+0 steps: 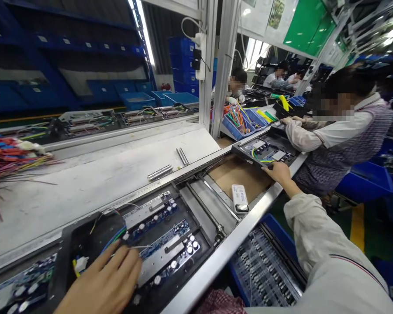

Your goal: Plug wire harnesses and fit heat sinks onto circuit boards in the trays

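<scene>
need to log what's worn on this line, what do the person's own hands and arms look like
The left hand and right hand are both bare, with no gloves. The right arm is covered by a long, loose off-white sleeve with a thin dark-and-red stripe running along it. A red-checked garment shows at the bottom edge. The left sleeve is out of view.

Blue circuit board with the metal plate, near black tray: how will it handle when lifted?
The blue circuit board should feel stiff, and probably heavy for its size, given its metal plate. Its raised capacitors look easy to knock, so grip the edges.
</scene>
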A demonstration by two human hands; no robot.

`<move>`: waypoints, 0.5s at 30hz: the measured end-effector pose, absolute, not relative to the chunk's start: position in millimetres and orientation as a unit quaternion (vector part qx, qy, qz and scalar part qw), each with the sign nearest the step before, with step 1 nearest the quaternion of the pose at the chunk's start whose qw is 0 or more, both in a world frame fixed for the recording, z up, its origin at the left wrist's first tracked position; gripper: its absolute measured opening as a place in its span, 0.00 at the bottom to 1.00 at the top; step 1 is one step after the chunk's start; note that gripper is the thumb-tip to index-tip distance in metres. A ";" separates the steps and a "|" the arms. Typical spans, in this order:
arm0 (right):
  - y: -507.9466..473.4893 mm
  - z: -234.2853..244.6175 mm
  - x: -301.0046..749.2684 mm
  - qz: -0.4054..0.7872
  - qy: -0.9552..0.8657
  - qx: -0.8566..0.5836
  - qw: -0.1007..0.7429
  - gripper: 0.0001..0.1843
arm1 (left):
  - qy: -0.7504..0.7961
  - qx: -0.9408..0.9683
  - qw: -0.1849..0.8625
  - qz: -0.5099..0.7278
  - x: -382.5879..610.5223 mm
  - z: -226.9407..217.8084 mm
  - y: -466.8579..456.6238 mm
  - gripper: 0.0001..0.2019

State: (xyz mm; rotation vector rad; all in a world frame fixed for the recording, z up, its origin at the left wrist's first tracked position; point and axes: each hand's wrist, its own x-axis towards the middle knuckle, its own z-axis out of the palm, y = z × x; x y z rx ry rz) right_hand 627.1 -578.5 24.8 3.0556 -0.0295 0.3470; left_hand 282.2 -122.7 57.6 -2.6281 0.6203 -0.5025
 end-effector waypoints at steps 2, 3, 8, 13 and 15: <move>-568.1 23.3 616.2 0.103 0.015 0.994 0.027 0.24 | 0.262 -0.923 0.215 -0.182 316.3 77.3 -143.3 0.12; -560.8 22.2 608.7 0.097 0.028 0.995 0.023 0.24 | 0.282 -0.918 0.219 -0.171 334.4 83.8 -152.2 0.10; -509.5 18.8 557.8 0.060 0.089 0.994 0.007 0.23 | 0.346 -0.915 0.179 -0.107 418.3 80.8 -193.1 0.10; -456.8 19.1 502.8 0.037 0.190 0.981 -0.008 0.22 | 0.313 -0.946 0.079 -0.016 470.3 57.1 -238.7 0.23; -442.2 16.8 485.3 0.047 0.242 0.969 -0.015 0.23 | 0.288 -0.956 0.058 -0.003 477.5 47.0 -247.5 0.23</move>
